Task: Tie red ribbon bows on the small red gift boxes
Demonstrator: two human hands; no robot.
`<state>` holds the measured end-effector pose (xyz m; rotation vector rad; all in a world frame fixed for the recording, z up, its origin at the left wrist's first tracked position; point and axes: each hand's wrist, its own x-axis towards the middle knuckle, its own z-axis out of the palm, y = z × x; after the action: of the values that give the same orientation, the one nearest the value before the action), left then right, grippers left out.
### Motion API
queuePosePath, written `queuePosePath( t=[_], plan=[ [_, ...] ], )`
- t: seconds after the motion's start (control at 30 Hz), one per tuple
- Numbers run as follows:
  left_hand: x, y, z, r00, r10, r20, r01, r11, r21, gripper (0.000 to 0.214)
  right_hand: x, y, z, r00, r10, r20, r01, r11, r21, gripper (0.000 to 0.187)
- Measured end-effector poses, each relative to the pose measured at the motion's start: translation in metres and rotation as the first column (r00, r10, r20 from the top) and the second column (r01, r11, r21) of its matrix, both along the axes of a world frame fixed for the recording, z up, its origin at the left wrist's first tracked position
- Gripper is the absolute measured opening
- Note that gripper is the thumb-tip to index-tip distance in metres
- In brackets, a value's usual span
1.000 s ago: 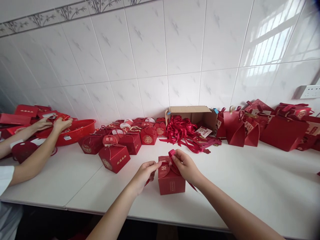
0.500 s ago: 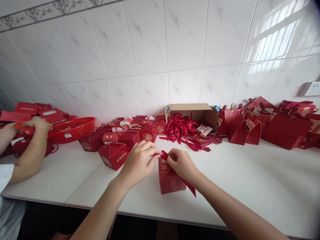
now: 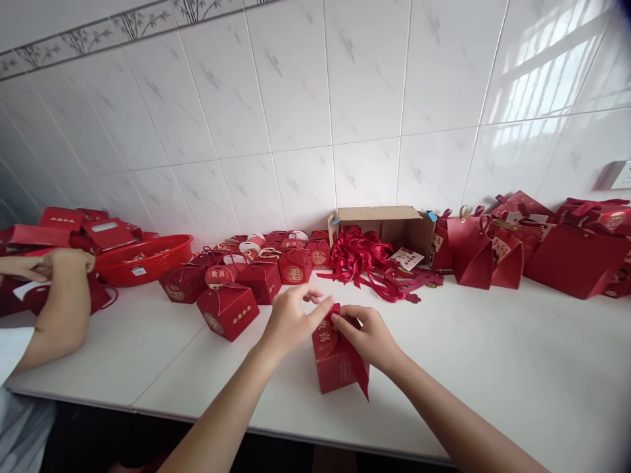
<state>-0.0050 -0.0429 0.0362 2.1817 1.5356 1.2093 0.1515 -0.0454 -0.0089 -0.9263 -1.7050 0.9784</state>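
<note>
A small red gift box (image 3: 335, 368) stands on the white counter (image 3: 493, 368) right in front of me. A red ribbon (image 3: 355, 368) runs over its top and hangs down its right front. My left hand (image 3: 290, 320) pinches the ribbon at the box top, thumb and fingers together. My right hand (image 3: 367, 335) grips the same ribbon from the right side, fingers closed on it. The two hands almost touch above the box.
Several finished red boxes (image 3: 227, 310) cluster behind left. A cardboard box (image 3: 389, 226) spills red ribbons (image 3: 359, 253). Red paper bags (image 3: 572, 259) line the right wall. At the left another person's hands (image 3: 54, 263) work by a red basin (image 3: 148, 256).
My hands stayed on the ribbon at the box top and shifted slightly lower and right; the ribbon tail now hangs down the box front. The other person's hands moved left from the basin.
</note>
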Motion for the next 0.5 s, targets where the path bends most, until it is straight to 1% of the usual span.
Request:
queuePosePath(
  t=[0.07, 0.13, 0.27, 0.33, 0.4, 0.43, 0.5],
  plan=[
    [-0.005, -0.011, -0.009, 0.996, -0.032, 0.081, 0.042, 0.992, -0.118, 0.019, 0.001, -0.001, -0.001, 1.0, 0.003, -0.005, -0.003, 1.0, 0.012, 0.028],
    [-0.006, -0.017, -0.016, 0.985, -0.047, 0.164, 0.073, 0.985, -0.157, 0.016, 0.0, -0.002, -0.002, 0.999, -0.026, -0.02, 0.027, 0.999, 0.034, 0.027],
    [-0.002, -0.02, -0.024, 0.956, -0.078, 0.283, 0.118, 0.985, -0.126, 0.014, -0.006, -0.004, -0.006, 0.991, -0.08, -0.104, 0.081, 0.997, 0.005, 0.021],
    [0.0, -0.019, -0.026, 0.95, -0.096, 0.298, 0.135, 0.984, -0.114, 0.012, -0.009, -0.004, -0.008, 0.981, -0.082, -0.175, 0.082, 0.997, -0.009, 0.016],
    [0.001, -0.019, -0.028, 0.95, -0.107, 0.295, 0.143, 0.984, -0.106, 0.009, -0.01, -0.004, -0.008, 0.97, -0.082, -0.23, 0.083, 0.997, -0.007, 0.021],
    [0.001, -0.019, -0.029, 0.951, -0.105, 0.292, 0.141, 0.985, -0.103, 0.01, -0.01, -0.004, -0.009, 0.968, -0.079, -0.24, 0.081, 0.997, 0.0, 0.022],
    [0.001, -0.019, -0.032, 0.951, -0.096, 0.294, 0.13, 0.987, -0.097, 0.013, -0.009, -0.004, -0.009, 0.972, -0.057, -0.229, 0.064, 0.998, 0.022, 0.017]
  ],
)
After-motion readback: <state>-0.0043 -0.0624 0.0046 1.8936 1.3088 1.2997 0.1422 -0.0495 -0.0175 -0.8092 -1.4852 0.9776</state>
